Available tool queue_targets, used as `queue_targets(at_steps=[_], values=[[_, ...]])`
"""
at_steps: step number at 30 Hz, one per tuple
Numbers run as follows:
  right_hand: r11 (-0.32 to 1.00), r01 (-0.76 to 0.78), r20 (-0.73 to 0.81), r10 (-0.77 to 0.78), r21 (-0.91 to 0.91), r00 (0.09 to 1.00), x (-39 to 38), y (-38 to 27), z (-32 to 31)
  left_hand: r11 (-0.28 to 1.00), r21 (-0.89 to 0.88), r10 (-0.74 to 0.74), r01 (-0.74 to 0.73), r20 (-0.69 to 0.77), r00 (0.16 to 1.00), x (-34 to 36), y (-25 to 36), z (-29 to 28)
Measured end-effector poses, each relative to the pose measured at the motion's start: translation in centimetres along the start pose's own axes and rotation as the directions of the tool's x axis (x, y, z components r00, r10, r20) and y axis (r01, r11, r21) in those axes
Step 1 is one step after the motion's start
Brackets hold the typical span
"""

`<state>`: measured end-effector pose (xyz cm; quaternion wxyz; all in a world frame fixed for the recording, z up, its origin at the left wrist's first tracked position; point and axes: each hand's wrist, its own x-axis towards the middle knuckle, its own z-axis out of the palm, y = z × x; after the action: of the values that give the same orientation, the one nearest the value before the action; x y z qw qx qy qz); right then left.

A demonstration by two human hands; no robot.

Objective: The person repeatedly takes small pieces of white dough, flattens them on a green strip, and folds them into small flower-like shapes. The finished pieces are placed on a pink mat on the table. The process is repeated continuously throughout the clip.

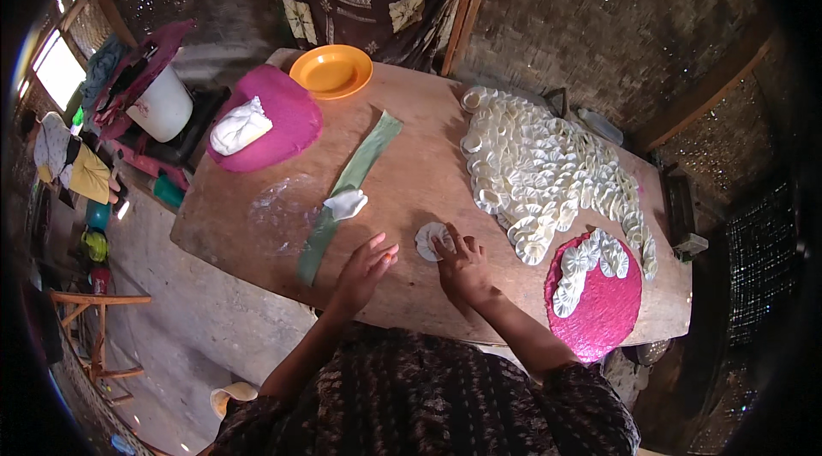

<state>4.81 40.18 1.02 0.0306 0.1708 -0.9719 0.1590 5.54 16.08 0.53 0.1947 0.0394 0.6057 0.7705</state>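
A white pleated round (428, 242), soft and dough-like, lies flat on the wooden table (402, 173) in front of me. My right hand (466, 271) rests over its right edge, fingers apart and their tips touching it. To the left, my left hand (366, 272) hovers near the table's front with nothing in it, its fingers loosely stretched. A small white lump (346, 204) of the same look sits on a long green strip (364, 156) beyond that hand. Several more pleated rounds (539, 165) cover the table's right part.
A round pink mat (604, 310) at the right front carries several rounds. Far left, a white bundle (241, 127) lies on a magenta sheet (291, 113) beside an orange plate (332, 71). A white bucket (163, 109) stands past the left edge; a wooden stool (101, 298) is on the floor.
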Motion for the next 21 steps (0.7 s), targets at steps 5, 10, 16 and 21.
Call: queue_targets(at_steps=[5,10,16,21], values=[[0.950,-0.019,-0.032,0.030,0.310,0.999,2.6,2.1,-3.4,0.897,-0.424,-0.137,0.126,0.004,0.991,2.6,0.8,1.2],[0.978,0.143,-0.195,-0.112,0.154,0.974,1.9,-0.5,-6.2,0.721,-0.667,-0.116,0.188,0.152,0.982,4.4,2.3,2.7],[0.994,0.097,-0.167,-0.106,-0.058,0.980,-0.3,-3.6,-5.3,0.719,-0.667,-0.141,0.195,0.135,0.981,4.4,2.3,3.2],[0.069,-0.356,0.348,0.108,0.932,0.931,0.6,0.5,-6.5,0.713,-0.672,-0.116,0.201,0.171,0.979,4.1,2.9,3.2]])
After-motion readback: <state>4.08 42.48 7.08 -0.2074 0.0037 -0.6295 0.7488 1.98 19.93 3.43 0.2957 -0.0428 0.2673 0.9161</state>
